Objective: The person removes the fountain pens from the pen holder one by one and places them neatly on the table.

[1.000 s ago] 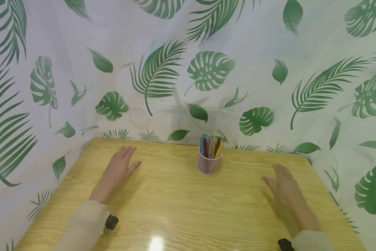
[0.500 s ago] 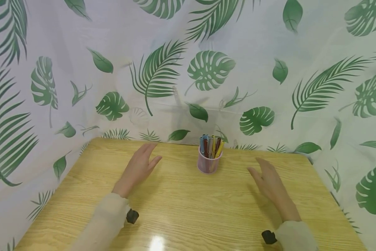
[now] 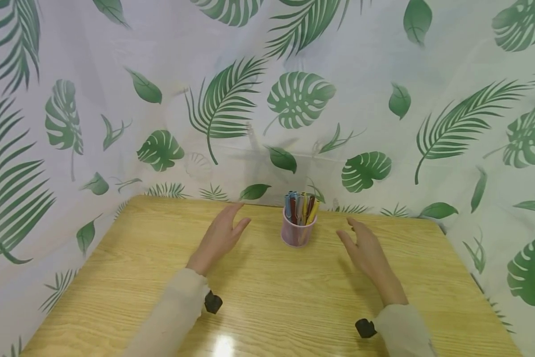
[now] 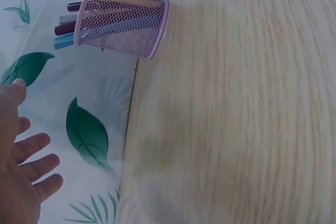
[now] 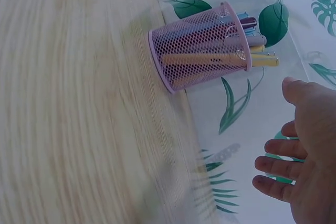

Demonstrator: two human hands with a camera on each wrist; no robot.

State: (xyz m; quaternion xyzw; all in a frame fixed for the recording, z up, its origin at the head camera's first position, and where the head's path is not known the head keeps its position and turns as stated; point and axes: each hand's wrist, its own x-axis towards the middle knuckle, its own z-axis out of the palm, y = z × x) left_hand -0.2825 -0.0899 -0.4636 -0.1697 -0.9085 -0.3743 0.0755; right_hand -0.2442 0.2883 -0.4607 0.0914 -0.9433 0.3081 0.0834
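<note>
The left hand [image 3: 218, 239] and right hand [image 3: 369, 249] are well apart from each other above the desk [image 3: 276, 297], palms facing inward, fingers loosely extended and thumbs spread from the fingers. Pale sleeves [image 3: 173, 312] cover the forearms, with a small black device [image 3: 213, 302] at each wrist.

Between the hands stands a pink mesh cup [image 3: 297, 234], upright, a little wider at its rim than at its base, with smooth pink bands at both. Pens [image 3: 299, 208] in blue, dark red, grey and yellow rise above the rim, their lower lengths showing through the mesh; a yellow one leans toward the right. The cup is apart from both hands, with the right thumb appearing slightly nearer than the left.

It sits near the desk's back edge, just right of that edge's middle. Wood-grain surface lies between the cup and each hand, reaches both back corners and runs broadly toward the near side. A leaf-printed cloth [image 3: 365, 129] rises behind the back edge and along both sides.
</note>
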